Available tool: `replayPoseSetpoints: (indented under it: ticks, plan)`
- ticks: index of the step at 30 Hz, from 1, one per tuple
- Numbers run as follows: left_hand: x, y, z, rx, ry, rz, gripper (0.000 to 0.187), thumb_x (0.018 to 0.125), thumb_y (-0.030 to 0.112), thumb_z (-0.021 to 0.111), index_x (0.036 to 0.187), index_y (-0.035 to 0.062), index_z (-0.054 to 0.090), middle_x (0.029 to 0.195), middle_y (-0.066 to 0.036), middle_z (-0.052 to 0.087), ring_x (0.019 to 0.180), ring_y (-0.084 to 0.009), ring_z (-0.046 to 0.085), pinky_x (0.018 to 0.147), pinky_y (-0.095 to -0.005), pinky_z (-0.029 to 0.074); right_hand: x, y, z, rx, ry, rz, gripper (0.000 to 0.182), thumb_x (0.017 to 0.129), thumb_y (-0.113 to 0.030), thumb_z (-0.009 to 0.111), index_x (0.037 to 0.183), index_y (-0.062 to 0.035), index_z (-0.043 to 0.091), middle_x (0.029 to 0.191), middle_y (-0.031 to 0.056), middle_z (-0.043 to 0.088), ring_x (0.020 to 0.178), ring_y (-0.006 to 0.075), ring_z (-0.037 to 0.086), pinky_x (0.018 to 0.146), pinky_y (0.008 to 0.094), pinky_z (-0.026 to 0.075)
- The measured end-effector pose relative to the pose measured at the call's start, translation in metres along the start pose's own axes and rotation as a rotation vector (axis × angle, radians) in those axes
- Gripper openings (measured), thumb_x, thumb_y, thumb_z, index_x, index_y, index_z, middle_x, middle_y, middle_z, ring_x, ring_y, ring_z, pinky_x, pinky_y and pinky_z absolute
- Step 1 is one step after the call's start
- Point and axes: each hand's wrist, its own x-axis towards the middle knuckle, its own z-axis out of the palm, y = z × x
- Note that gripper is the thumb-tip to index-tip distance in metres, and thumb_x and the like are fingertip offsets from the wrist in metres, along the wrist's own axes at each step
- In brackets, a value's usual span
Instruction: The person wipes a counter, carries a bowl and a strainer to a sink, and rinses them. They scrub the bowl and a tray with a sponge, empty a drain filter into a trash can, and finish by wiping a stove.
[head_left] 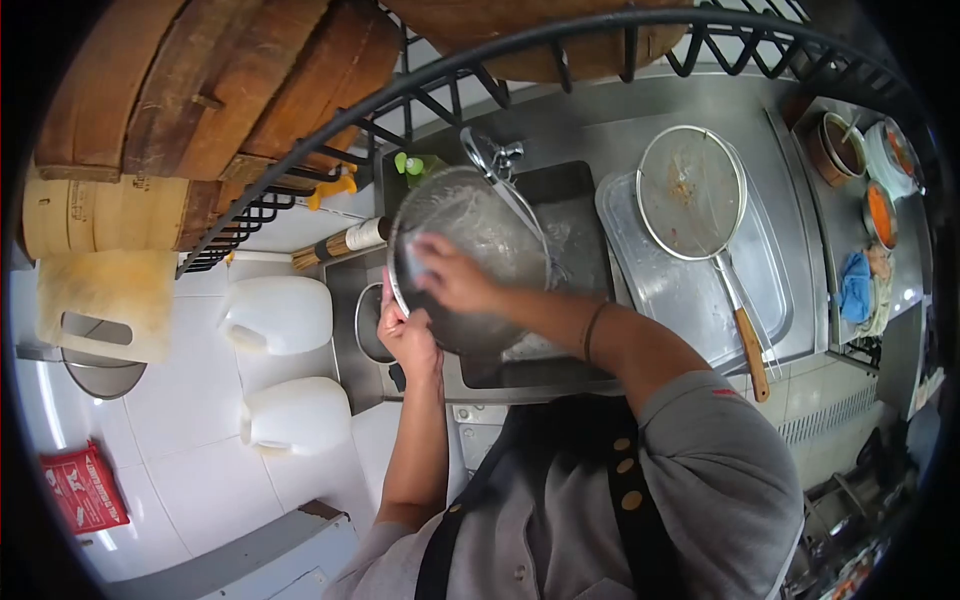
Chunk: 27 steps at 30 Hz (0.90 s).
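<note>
A wide round metal bowl is tilted over the sink, wet on its inner face. My left hand grips its near-left rim, the thumb on the edge. Inside the bowl, against its left wall, my right hand is closed and blurred by motion. A pale patch shows at its fingertips, too smeared to name. The tap stands at the far rim, its spout reaching over the bowl. Beneath lies the dark sink basin, partly covered by the bowl and my right arm.
Right of the sink, a wood-handled mesh strainer rests on a clear plastic tray. A black wire rack curves overhead, near wooden boards. White jugs stand at left. Behind the bowl is a green-topped bottle.
</note>
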Motion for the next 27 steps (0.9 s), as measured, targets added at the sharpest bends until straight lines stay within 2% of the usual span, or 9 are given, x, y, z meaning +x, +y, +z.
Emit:
replayPoseSetpoints:
  ticks: [4,6,8,12,16,18,20,23,27]
  plan:
    - [0.014,0.026,0.000,0.016,0.144,0.185,0.026,0.063,-0.017,0.046,0.063,0.0049,0.031,0.158,-0.019,0.043,0.092,-0.0123,0.061,0.072,-0.0217,0.047,-0.065,-0.013,-0.009,0.289,-0.443,-0.030,0.047,0.097,-0.015,0.058,0.144,-0.0076,0.054,0.151,0.0166,0.049,0.140,0.0345,0.046,0.115,0.0425,0.038]
    - [0.011,0.033,-0.015,0.004,0.118,0.161,0.026,0.063,-0.017,0.045,0.062,0.0045,0.031,0.159,-0.019,0.043,0.094,-0.0142,0.062,0.073,-0.0223,0.048,-0.066,0.066,-0.030,-0.107,-0.450,-0.449,0.049,0.095,-0.011,0.057,0.144,-0.0104,0.055,0.148,0.0133,0.052,0.138,0.0354,0.047,0.113,0.0428,0.040]
    - [0.001,0.024,-0.018,-0.034,0.114,0.102,0.025,0.063,-0.017,0.045,0.062,0.0043,0.032,0.159,-0.018,0.043,0.095,-0.0148,0.062,0.073,-0.0222,0.047,-0.022,0.042,-0.085,-0.828,-0.592,-0.374,0.054,0.091,-0.010,0.058,0.145,-0.0133,0.053,0.143,0.0098,0.055,0.135,0.0377,0.047,0.112,0.0442,0.041]
    - [-0.010,0.001,-0.004,-0.131,0.115,-0.058,0.025,0.063,-0.018,0.045,0.063,0.0056,0.037,0.151,-0.015,0.053,0.086,-0.0165,0.063,0.065,-0.0243,0.047,0.012,0.030,-0.054,-0.365,-0.045,-0.227,0.058,0.081,-0.005,0.068,0.136,-0.0108,0.054,0.140,0.0153,0.053,0.135,0.0367,0.046,0.109,0.0461,0.043]
    - [-0.001,-0.003,-0.009,-0.080,0.110,0.100,0.024,0.062,-0.018,0.045,0.066,0.0044,0.039,0.149,-0.014,0.055,0.088,-0.0198,0.066,0.067,-0.0269,0.050,-0.039,-0.018,-0.010,0.332,-0.399,-0.041,0.051,0.084,-0.016,0.073,0.130,-0.0083,0.053,0.133,0.0180,0.054,0.129,0.0362,0.052,0.111,0.0455,0.039]
    - [-0.001,0.015,-0.021,-0.041,0.135,0.076,0.025,0.061,-0.018,0.044,0.068,0.0047,0.037,0.150,-0.014,0.054,0.092,-0.0217,0.067,0.072,-0.0279,0.053,-0.053,0.020,-0.033,0.215,-0.560,-0.187,0.051,0.084,-0.017,0.073,0.130,-0.0085,0.053,0.130,0.0193,0.055,0.128,0.0377,0.052,0.110,0.0469,0.040]
    - [-0.010,0.023,-0.031,-0.056,0.055,-0.019,0.025,0.060,-0.018,0.045,0.067,0.0044,0.036,0.153,-0.014,0.051,0.095,-0.0228,0.067,0.076,-0.0286,0.055,-0.047,0.091,-0.040,-0.630,-0.437,-0.357,0.052,0.082,-0.014,0.071,0.130,-0.0093,0.054,0.131,0.0209,0.053,0.121,0.0429,0.053,0.107,0.0472,0.043]
    - [-0.020,-0.016,-0.030,-0.075,0.084,-0.058,0.024,0.060,-0.018,0.047,0.067,0.0045,0.040,0.152,-0.013,0.052,0.098,-0.0215,0.066,0.075,-0.0262,0.050,0.004,0.045,-0.054,-0.431,-0.133,-0.059,0.048,0.083,-0.016,0.071,0.128,-0.0087,0.056,0.126,0.0193,0.055,0.126,0.0397,0.051,0.107,0.0492,0.041]
    - [-0.022,-0.020,-0.026,-0.126,0.143,-0.098,0.021,0.062,-0.016,0.050,0.066,0.0035,0.044,0.151,-0.011,0.054,0.096,-0.0184,0.066,0.074,-0.0241,0.048,-0.053,-0.006,0.012,0.103,-0.149,-0.235,0.054,0.078,-0.014,0.071,0.131,-0.0155,0.058,0.129,0.0164,0.054,0.124,0.0391,0.054,0.099,0.0492,0.050]
